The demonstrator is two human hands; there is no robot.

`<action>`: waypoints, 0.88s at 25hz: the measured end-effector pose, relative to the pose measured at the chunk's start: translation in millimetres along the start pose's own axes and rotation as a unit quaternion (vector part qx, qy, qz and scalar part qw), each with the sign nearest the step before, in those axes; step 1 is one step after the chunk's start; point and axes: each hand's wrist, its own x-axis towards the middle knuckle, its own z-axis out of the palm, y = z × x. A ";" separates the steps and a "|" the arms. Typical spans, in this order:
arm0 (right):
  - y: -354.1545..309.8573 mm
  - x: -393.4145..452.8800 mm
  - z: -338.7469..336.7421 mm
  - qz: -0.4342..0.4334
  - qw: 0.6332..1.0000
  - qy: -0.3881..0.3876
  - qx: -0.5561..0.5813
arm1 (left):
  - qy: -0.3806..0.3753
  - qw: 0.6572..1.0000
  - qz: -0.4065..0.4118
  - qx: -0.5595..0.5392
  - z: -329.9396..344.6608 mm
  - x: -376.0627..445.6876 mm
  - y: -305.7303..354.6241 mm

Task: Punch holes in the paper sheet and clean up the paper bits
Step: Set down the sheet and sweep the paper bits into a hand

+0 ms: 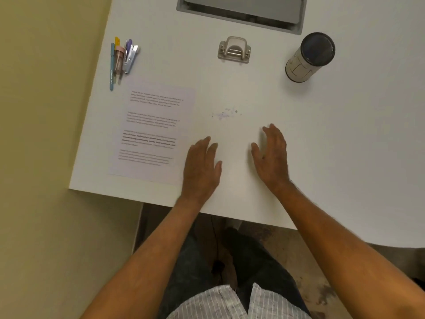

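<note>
A printed paper sheet point(151, 132) lies flat on the left part of the white desk point(322, 134). A small scatter of paper bits point(224, 114) sits on the desk to the right of the sheet. A grey hole punch point(234, 50) stands farther back, apart from both. My left hand point(202, 168) rests palm down just right of the sheet's lower corner, fingers apart, holding nothing. My right hand point(272, 157) lies flat a short way to its right, also empty. Both hands are nearer to me than the paper bits.
Several pens and a stapler point(123, 59) lie at the back left near the desk edge. A cylindrical container with a dark lid point(309, 57) stands at the back right. A grey cable hatch point(241, 11) is set into the desk's far side. The desk's left edge borders a yellowish wall.
</note>
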 end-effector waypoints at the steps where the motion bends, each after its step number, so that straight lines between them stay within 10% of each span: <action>1: 9.1 8.0 -1.0 -0.016 0.999 -0.016 -0.032 | -0.002 1.000 -0.005 0.020 11.4 -1.1 4.5; 14: -16.3 121.1 33.1 -0.195 0.968 -0.043 -0.151 | 0.036 0.995 0.003 0.092 67.6 -15.5 -22.0; 22: -51.1 100.6 49.0 -0.423 0.870 -0.183 -0.175 | 0.046 0.995 0.019 0.089 60.3 -24.5 -23.3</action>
